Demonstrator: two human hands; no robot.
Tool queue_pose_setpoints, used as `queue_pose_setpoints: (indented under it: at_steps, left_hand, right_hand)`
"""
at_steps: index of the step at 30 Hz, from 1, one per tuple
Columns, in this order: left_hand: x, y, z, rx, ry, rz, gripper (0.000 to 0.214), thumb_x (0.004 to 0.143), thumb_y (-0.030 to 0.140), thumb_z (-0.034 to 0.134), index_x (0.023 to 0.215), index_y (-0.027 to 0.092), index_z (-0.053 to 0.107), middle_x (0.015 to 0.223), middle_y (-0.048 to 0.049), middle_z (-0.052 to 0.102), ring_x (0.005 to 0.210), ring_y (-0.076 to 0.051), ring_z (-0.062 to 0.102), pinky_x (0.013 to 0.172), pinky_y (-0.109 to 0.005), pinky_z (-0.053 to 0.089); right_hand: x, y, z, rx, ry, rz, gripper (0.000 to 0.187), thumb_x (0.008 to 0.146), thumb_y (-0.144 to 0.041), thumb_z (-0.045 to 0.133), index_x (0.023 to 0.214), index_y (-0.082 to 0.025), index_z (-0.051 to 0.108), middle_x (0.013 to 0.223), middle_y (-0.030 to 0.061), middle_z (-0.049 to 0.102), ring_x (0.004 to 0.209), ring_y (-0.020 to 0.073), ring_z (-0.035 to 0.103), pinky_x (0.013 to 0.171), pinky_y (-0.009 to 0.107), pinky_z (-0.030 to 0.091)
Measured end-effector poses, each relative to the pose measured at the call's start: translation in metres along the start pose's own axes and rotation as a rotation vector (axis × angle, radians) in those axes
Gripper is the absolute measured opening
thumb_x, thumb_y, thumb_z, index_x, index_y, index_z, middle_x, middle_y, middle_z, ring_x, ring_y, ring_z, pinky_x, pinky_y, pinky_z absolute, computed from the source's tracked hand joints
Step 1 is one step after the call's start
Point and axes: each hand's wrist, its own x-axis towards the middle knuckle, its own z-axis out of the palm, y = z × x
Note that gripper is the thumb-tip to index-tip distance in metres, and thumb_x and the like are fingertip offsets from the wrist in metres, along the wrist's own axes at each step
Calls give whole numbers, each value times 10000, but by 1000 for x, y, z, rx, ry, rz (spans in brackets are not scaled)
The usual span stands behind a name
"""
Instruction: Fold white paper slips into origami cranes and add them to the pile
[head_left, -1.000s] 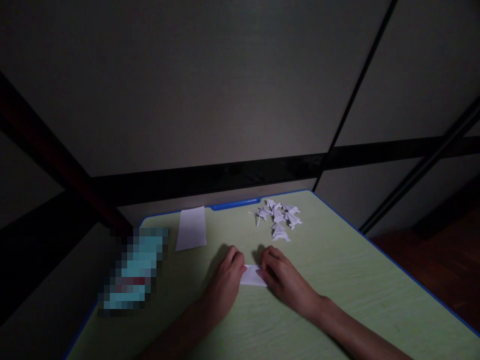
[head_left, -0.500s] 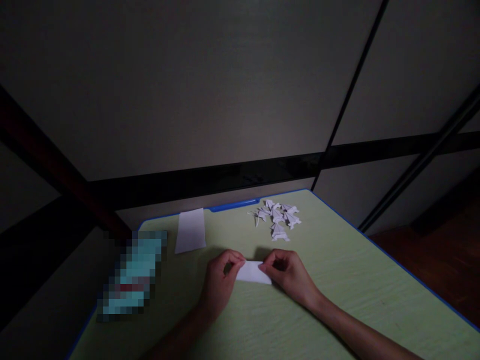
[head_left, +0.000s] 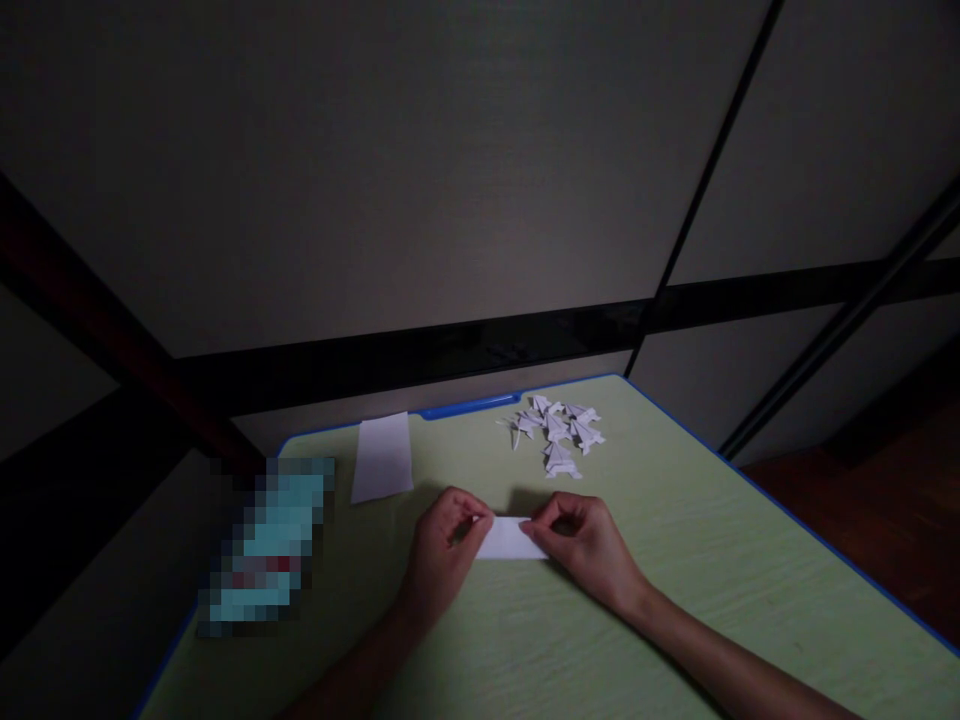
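Between my hands, low over the table, is a small white piece of paper [head_left: 511, 540], wider than it is deep. Its far edge looks straight, perhaps a fold. My left hand [head_left: 450, 545] pinches the far left corner between thumb and fingers. With thumb and index finger, my right hand [head_left: 589, 545] grips the far right part of the same paper. The fingertips cover both far corners. Beyond the hands lies a group of several white folded paper figures [head_left: 556, 428], pointed at one end and with leg-like flaps.
A white sheet or stack of paper [head_left: 382, 458] lies at the back left of the green table [head_left: 675, 600]. A pixelated turquoise object [head_left: 274, 540] is at the left edge. A blue strip [head_left: 472, 406] sits on the far rim, before a panelled cabinet [head_left: 420, 180].
The paper has turned slightly, so its near edge now looks level. Both hands keep their pinch and have shifted a little. The camera view has moved slightly.
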Motion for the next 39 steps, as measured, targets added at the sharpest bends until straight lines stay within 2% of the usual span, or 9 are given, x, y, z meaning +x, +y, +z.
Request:
queue_pose_setpoints:
  at_steps: [4,8,13,22,30,35,39]
  left_hand:
    - [-1,5,2,-152,-98,-210,203,603,241,601,762,129,544,604,-4,597,543,-119,543,492,-199,407]
    - [-2,10,3,-165,-159,-302,229,607,323,599,647,98,614,569,-31,616,559,-142,552,512,-225,432]
    - [-1,10,3,-161,-140,-328,290,550,383,641,621,102,652,541,-34,629,568,-169,571,509,-246,455]
    - [-2,7,2,-169,-145,-316,296,545,412,647,585,120,638,492,2,579,532,-150,542,527,-245,444]
    - [-8,3,3,-123,-104,-253,298,617,404,594,514,125,567,453,36,473,474,-96,441,453,-188,327]
    - [-8,4,2,-129,-70,-230,293,603,400,604,512,127,554,457,38,456,476,-98,432,468,-194,333]
    - [-6,4,3,-146,-71,-245,306,601,405,604,508,118,550,463,25,474,480,-100,430,453,-192,327]
  right_hand:
    - [-4,-4,-2,-54,25,-95,201,637,-278,602,509,-136,541,546,19,583,498,111,497,464,216,393]
    - [-5,-4,-3,-69,36,-141,213,654,-289,596,511,-143,536,552,27,590,511,120,511,475,223,404]
    - [-5,-3,-3,-85,31,-171,217,665,-291,589,508,-151,535,548,25,595,513,121,520,477,224,413]
    - [-5,-4,-4,-88,15,-156,190,655,-259,579,509,-150,528,554,21,590,509,120,510,477,223,396]
    - [0,-4,-1,153,37,-30,260,566,-285,671,499,-154,456,536,-15,532,471,86,452,436,195,349]
    - [2,-5,1,355,32,-7,342,520,-283,718,687,-177,440,451,-73,498,409,69,419,417,180,328]
    - [3,-4,-1,305,25,6,307,490,-300,731,608,-151,490,440,-64,492,399,60,410,402,177,317]
